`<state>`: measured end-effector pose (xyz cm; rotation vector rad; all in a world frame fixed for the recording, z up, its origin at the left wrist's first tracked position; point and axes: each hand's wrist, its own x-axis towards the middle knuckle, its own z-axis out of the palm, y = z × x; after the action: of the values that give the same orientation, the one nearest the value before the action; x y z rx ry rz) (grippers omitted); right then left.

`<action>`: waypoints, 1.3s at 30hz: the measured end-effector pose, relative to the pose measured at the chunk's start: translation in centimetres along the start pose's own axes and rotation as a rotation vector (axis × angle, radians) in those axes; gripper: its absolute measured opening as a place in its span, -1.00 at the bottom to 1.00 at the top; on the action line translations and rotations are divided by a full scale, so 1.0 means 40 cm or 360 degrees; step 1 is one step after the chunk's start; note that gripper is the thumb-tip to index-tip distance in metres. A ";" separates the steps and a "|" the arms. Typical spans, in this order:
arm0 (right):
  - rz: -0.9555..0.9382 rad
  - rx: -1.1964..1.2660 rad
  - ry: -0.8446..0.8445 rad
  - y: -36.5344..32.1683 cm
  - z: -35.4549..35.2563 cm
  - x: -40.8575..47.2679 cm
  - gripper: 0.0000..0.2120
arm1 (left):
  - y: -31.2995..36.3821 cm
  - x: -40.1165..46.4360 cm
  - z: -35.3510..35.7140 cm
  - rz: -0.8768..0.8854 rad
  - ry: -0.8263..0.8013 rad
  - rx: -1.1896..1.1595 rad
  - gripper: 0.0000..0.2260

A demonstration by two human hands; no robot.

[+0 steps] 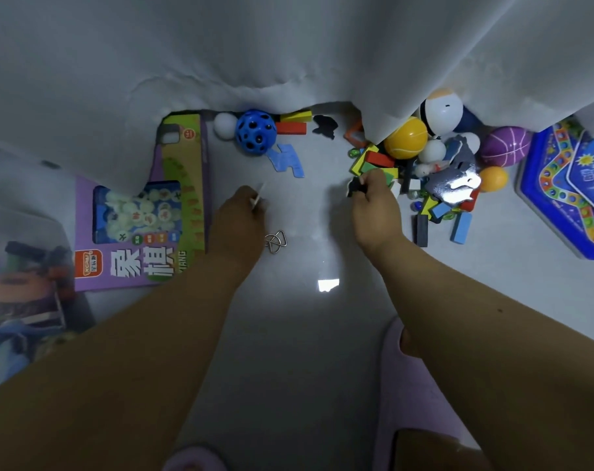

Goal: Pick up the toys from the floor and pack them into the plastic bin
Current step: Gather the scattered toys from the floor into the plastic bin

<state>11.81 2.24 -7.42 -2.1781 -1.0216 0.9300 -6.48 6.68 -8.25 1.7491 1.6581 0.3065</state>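
Observation:
My left hand (243,212) is closed on a small thin white piece (257,198) just above the grey floor. My right hand (373,202) grips a black flat puzzle piece (354,188) at the edge of a heap of coloured wooden blocks (373,161). A metal wire puzzle (275,241) lies on the floor between my hands. A blue holed ball (255,131), a blue foam piece (287,161), a yellow ball (406,137) and a purple ball (506,146) lie farther back. The clear plastic bin (20,283), holding toys, stands at the far left.
A white curtain (289,45) hangs over the back and covers some toys. A purple chess box (146,212) lies left of my hands and a blue game tin (571,188) at the right. My feet in pink slippers (411,396) are at the bottom.

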 end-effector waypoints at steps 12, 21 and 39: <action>-0.0544 -0.1111 -0.0688 -0.032 0.199 -0.085 -0.59 | -0.023 0.075 -0.007 -0.0386 -0.0133 0.0102 -0.79; -0.0288 -0.0429 -0.0396 -0.041 0.136 -0.064 -0.81 | 0.007 0.064 0.017 -0.0629 -0.0138 -0.0622 -0.83; -0.0682 -0.1495 0.0089 -0.058 -0.004 0.157 -0.68 | 0.027 -0.001 0.011 -0.1319 -0.0534 -0.2726 -0.73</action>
<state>13.88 8.58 -7.87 -2.4572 -2.0830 0.1671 -5.38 6.57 -7.89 -0.1687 0.9907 0.6687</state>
